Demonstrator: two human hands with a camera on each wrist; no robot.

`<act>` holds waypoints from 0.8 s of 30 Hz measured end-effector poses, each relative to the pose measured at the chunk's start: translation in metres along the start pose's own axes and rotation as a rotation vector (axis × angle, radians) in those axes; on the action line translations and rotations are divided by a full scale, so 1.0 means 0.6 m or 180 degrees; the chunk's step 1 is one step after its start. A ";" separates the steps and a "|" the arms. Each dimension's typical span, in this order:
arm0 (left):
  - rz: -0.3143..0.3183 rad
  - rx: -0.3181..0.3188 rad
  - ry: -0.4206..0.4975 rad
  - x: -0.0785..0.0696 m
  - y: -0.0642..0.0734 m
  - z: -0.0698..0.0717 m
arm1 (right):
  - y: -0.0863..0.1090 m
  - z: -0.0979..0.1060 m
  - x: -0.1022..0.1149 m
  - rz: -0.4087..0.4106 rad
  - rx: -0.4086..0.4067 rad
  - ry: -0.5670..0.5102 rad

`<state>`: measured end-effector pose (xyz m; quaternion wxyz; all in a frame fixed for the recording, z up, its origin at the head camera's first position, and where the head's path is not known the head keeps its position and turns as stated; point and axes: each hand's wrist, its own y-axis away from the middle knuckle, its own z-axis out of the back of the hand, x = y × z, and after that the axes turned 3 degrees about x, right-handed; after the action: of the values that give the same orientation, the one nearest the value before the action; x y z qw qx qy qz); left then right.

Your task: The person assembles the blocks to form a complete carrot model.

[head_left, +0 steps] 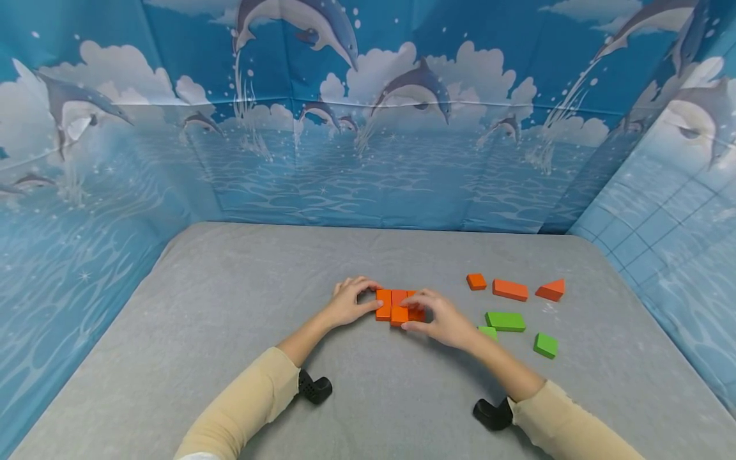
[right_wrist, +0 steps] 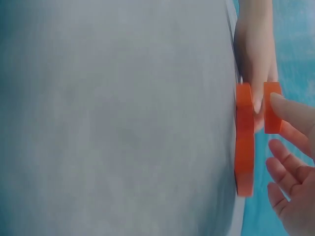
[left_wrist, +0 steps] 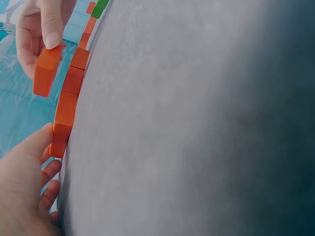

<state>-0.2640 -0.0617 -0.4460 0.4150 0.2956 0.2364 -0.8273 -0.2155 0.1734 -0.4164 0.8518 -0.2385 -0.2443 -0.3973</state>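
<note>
Several orange blocks lie side by side on the grey cloth, the left one [head_left: 383,305] at the end of the group. My left hand [head_left: 349,301] holds this end block, with the thumb against its side and curved fingers by its far end. My right hand [head_left: 441,317] pinches another orange block [right_wrist: 272,108] between thumb and fingers. In both wrist views this block is raised above the row [left_wrist: 66,110], with a gap between. From the head view it overlaps the middle of the group. The right fingers hide part of the group's right side.
To the right lie a small orange block [head_left: 476,282], a long orange block [head_left: 510,290] and an orange wedge [head_left: 551,290]. Nearer me are a long green block [head_left: 506,321], a green piece [head_left: 545,345] and another green piece [head_left: 487,333] partly behind the right forearm. A dolphin-print curtain [head_left: 345,172] surrounds the table.
</note>
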 end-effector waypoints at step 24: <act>-0.0010 -0.0024 -0.0037 0.005 -0.003 -0.004 | 0.002 -0.032 0.007 0.0013 -0.0014 0.0476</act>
<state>-0.2661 -0.0608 -0.4494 0.4162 0.2889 0.2375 -0.8288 -0.2078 0.1604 -0.4286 0.8679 -0.2105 -0.1786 -0.4129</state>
